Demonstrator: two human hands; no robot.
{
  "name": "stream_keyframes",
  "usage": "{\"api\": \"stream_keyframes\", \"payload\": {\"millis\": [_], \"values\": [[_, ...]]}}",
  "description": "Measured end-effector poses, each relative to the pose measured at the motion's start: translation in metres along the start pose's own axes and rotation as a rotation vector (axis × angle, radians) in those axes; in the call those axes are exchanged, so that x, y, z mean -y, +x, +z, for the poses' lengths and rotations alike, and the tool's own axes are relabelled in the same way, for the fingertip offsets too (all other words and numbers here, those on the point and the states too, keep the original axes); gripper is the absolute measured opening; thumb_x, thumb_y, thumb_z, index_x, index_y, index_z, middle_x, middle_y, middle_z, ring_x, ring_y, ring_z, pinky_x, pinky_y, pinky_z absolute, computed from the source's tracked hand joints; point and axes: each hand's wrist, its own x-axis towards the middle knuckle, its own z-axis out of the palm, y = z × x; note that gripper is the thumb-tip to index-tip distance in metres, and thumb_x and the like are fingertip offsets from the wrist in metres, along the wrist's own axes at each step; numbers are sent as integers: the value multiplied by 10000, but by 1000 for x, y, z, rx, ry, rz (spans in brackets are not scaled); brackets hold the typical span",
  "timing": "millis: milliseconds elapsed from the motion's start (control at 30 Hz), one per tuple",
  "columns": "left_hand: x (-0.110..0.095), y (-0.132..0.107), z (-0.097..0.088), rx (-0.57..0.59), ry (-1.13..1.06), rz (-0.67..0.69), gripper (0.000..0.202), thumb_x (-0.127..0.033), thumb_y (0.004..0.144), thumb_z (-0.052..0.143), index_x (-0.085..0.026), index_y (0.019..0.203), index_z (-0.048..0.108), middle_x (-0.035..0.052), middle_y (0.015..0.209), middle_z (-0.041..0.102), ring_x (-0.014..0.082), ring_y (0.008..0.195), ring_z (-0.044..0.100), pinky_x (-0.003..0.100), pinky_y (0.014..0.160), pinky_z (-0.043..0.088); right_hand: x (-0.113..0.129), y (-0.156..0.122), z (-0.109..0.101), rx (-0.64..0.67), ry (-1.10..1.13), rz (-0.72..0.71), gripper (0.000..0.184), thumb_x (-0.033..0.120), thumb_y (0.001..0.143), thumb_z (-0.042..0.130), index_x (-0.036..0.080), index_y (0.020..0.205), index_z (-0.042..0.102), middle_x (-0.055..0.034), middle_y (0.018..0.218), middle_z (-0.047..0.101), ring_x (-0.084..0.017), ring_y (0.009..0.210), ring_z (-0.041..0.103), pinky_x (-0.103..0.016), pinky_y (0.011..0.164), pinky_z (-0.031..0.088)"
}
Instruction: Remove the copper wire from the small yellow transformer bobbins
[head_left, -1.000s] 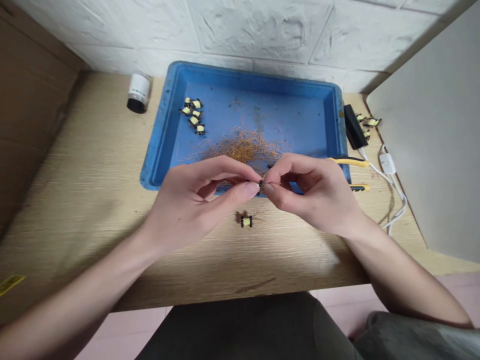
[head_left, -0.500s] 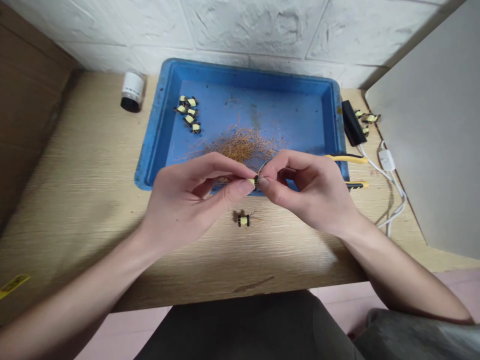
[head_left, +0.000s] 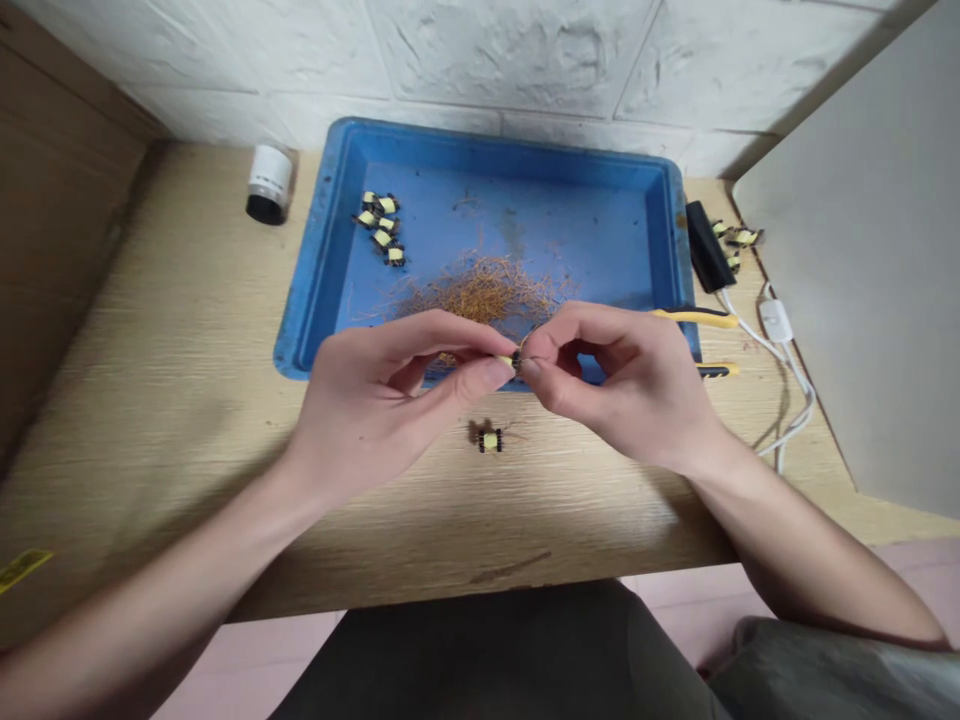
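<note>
Wooden bench (head_left: 150, 400), blue plastic tray (head_left: 315, 270) ahead. My left hand (head_left: 367, 400), right hand (head_left: 630, 390) pinched yellow-taped coil (head_left: 514, 362) over tray rim, grip unchanged; copper wire tangle (head_left: 480, 290) beyond.

No words or numbers can be read. The white jar (head_left: 268, 185) shows no legible print, the yellow strip (head_left: 22, 566) at the left edge of the surface (head_left: 150, 400) is too blurred, and the yellow bands on the coils (head_left: 490, 441) are too small to tell.
</note>
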Motion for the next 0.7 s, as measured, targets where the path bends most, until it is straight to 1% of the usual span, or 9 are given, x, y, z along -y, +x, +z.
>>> {"api": "stream_keyframes", "payload": {"millis": [100,233,267,333,467,533,600,633,700], "values": [[2,-1,-1,14,43,16,86,-220,946,830,-292,992,830,-80,830,825,58,625,651,183,514,443,0,0,1,18,-37,11,139,74,906,751,169,816,704,53,718,658,-76,656,548,-247,597,402],[3,-3,-3,20,105,0,49,-270,959,822,-308,989,826,-96,641,711,57,456,459,268,403,263,2,-1,3,4,-83,20,139,76,925,716,167,824,683,42,744,654,-82,682,550,-250,628,414],[3,-3,-3,20,107,-7,48,-275,961,819,-313,992,825,-96,638,706,60,453,454,272,403,263,2,-2,4,-2,-95,14,139,84,931,712,168,825,680,40,749,656,-85,688,553,-253,637,419],[2,-4,-3,30,85,-23,67,-270,968,810,-322,1008,823,-84,733,765,72,533,572,236,457,380,2,-2,5,-28,-124,-4,144,93,935,711,173,821,675,36,756,660,-91,700,558,-257,652,425],[4,-3,-5,95,11,-3,152,-265,989,787,-358,1108,799,-61,956,829,124,813,765,224,733,614,0,-2,5,-58,-67,6,148,99,922,742,187,816,685,36,759,674,-102,708,579,-255,645,438],[8,-1,-7,118,49,106,326,-313,976,810,-383,1287,745,-35,1099,826,153,925,781,261,837,654,0,-2,5,-60,37,43,134,119,899,790,188,827,701,36,759,682,-104,700,591,-249,624,445],[13,1,-9,101,164,275,562,-321,941,837,-374,1466,640,21,1347,766,209,1144,762,320,936,675,0,-2,4,-64,127,79,142,154,874,847,187,833,714,39,756,685,-101,683,589,-245,604,444],[14,3,-11,81,227,371,651,-304,918,846,-355,1518,596,51,1461,706,240,1246,731,345,957,683,0,-2,4,-63,158,94,157,176,863,872,187,831,718,42,749,683,-98,672,582,-245,596,440],[17,5,-14,33,349,516,684,-248,874,845,-348,1503,597,68,1530,646,269,1309,708,369,957,699,0,-2,3,-61,202,120,183,218,850,903,188,830,724,44,741,684,-96,657,570,-247,583,429]]}}
